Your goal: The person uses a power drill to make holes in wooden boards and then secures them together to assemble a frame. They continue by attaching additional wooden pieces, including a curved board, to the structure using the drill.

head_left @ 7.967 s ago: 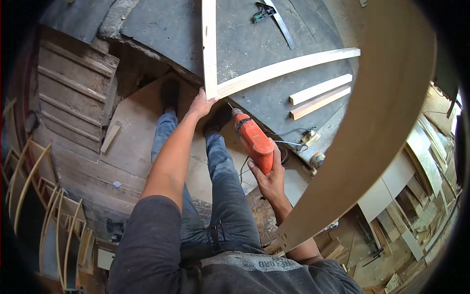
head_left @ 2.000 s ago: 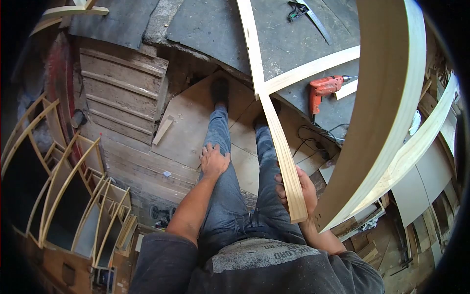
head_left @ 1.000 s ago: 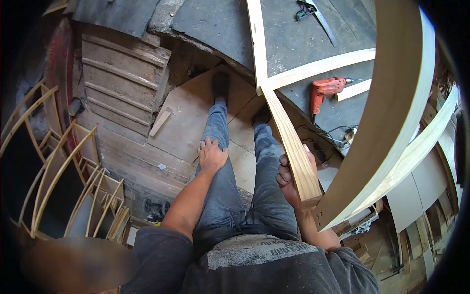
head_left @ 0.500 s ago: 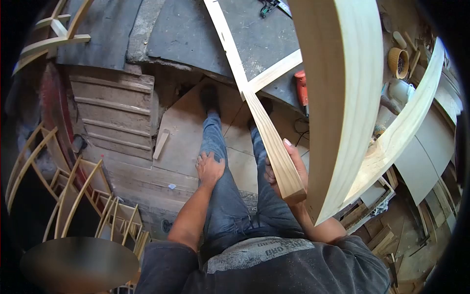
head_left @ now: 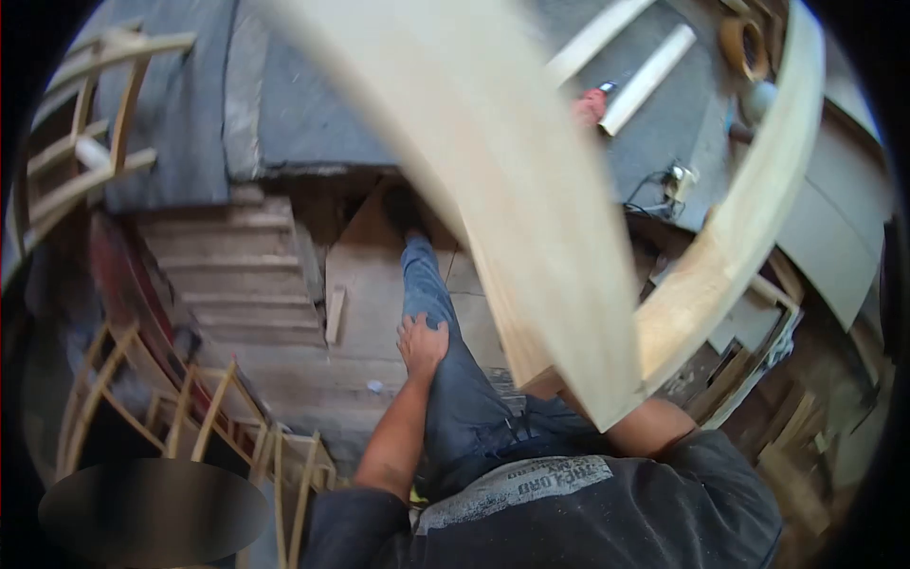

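Note:
My left hand [head_left: 423, 343] rests on the thigh of my jeans [head_left: 431, 284], its fingers spread and nothing in it. My right hand is hidden behind a large curved wooden frame. The frame's broad pale face [head_left: 531, 190] fills the middle of the view, blurred, and narrows to a point near my shirt. A second curved arm of wood [head_left: 749, 228] sweeps up to the right from that point. Beneath the broad piece, the end of a square wooden bar [head_left: 540, 377] shows in front of my right forearm [head_left: 654, 427].
A dark-topped work surface [head_left: 318, 114] bears a red tool [head_left: 590, 106], a loose pale strip [head_left: 649, 81] and a cable [head_left: 649, 194]. Slatted wood [head_left: 237, 261] stands below it. Thin wooden frames [head_left: 194, 408] are at the left; a tape roll [head_left: 744, 47] lies upper right.
The wooden frame has swung left across the view and now hides my right hand, which was around the bar. My left hand stays on my thigh. The view has shifted.

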`<state>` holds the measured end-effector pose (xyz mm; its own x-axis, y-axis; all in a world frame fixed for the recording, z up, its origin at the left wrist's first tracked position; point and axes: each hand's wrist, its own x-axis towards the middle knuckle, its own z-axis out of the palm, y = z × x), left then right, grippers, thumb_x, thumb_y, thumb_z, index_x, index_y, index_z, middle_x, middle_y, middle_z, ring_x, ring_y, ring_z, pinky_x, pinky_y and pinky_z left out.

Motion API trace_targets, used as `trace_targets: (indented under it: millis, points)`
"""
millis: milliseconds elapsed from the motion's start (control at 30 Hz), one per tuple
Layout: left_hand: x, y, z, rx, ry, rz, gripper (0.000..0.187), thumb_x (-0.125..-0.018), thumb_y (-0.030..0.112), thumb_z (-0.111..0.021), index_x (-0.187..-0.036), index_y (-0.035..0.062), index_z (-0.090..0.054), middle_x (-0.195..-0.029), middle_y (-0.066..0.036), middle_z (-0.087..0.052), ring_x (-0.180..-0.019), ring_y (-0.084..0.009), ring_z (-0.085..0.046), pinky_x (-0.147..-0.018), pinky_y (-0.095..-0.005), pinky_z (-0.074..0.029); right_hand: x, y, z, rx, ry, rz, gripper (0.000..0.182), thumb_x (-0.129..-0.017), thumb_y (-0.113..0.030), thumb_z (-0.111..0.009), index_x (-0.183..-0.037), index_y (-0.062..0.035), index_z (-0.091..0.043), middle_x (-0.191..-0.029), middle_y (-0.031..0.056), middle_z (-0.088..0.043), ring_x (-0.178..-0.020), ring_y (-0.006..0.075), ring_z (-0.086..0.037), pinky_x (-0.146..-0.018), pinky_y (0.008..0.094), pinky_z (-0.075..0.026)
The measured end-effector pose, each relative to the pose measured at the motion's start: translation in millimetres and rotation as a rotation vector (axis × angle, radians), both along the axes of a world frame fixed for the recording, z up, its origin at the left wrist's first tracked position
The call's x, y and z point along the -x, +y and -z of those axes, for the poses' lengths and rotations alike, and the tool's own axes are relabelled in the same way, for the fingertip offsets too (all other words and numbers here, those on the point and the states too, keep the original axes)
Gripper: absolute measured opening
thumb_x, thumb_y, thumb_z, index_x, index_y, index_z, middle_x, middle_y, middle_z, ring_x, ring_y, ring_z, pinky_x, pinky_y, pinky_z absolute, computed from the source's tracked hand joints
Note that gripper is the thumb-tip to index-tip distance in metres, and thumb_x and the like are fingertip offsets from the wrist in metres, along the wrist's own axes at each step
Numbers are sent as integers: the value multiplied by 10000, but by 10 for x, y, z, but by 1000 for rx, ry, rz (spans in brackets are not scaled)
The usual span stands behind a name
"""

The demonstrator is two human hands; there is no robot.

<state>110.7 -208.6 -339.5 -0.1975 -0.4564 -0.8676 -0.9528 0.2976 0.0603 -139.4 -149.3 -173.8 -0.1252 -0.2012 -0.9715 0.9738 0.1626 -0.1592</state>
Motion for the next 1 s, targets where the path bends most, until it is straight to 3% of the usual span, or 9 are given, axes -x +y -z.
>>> trace_targets:
  millis: [100, 133, 267, 333, 500, 733, 933, 967, 1000]
  points:
    - [229, -105, -41, -44, -14, 147, 587, -888, 422, -577, -1359, 74, -532, -1405, -197, -477, -1293, -379, -453, -1065, -492, -407, -3, -45, -64, 60, 248, -125, 431, -943, -424, -614, -1131, -39, -577, -924, 104, -619, -854, 146, -634, -717, 286, -520]
    - [325, -92, -6, -85, 39, 125, 587, -891, 424, -575, -1361, 74, -530, -1404, -197, -479, -1289, -377, -456, -1063, -491, -410, 116, -175, -351, 34, 133, -63, 445, -965, -385, -585, -1252, -45, -590, -1055, 73, -674, -948, 130, -647, -903, 295, -499]
    - [610, -103, 117, -262, 174, -37, 588, -901, 430, -566, -1367, 75, -518, -1397, -196, -485, -1275, -372, -472, -1053, -487, -422, 117, -131, -234, 96, -62, 52, 480, -934, -362, -630, -1275, -29, -566, -1107, 78, -638, -950, 121, -633, -829, 278, -498]
    - [691, -135, 168, -340, 216, -152, 589, -906, 433, -562, -1370, 75, -513, -1394, -196, -488, -1269, -370, -479, -1047, -485, -427, 40, -146, -177, 178, -100, 227, 596, -877, -454, -675, -1260, -27, -511, -1025, 113, -606, -988, 198, -600, -877, 322, -492]
    - [545, -263, 162, -536, 293, -465, 590, -918, 440, -551, -1379, 76, -499, -1386, -195, -495, -1251, -364, -498, -1035, -480, -442, 31, -126, -89, 147, -182, 167, 813, -890, -415, -696, -1467, 22, -326, -1221, 183, -546, -1156, 227, -569, -952, 347, -491]
    - [394, -441, 78, -708, 440, -985, 592, -936, 451, -536, -1390, 76, -479, -1375, -193, -505, -1227, -355, -525, -1017, -474, -463, -405, 43, 38, 274, -161, -46, 865, -898, -378, -702, -1534, -10, -245, -1209, 171, -600, -1050, 215, -640, -886, 308, -525]
    - [301, -790, 99, -830, 637, -1462, 593, -951, 461, -522, -1400, 77, -462, -1365, -192, -514, -1206, -348, -548, -1001, -468, -481, -653, 60, 353, 528, 240, -208, 880, -891, -369, -714, -1564, -85, -223, -1113, 144, -664, -925, 180, -683, -796, 281, -539]
    - [429, -893, 9, -815, 650, -1475, 593, -951, 461, -522, -1400, 77, -462, -1365, -192, -514, -1206, -348, -548, -1001, -468, -481, -379, 7, 406, 518, 447, -447, 862, -896, -403, -697, -1571, -147, -226, -1026, 173, -703, -855, 236, -711, -756, 319, -543]
    - [782, -1091, -180, -779, 811, -1172, 628, -977, 475, -498, -1434, 61, -380, -1387, -192, -496, -1185, -323, -555, -974, -463, -499, -364, -41, 653, 461, 576, -654, 851, -901, -416, -686, -1566, -141, -232, -1010, 200, -705, -823, 287, -710, -743, 350, -547]
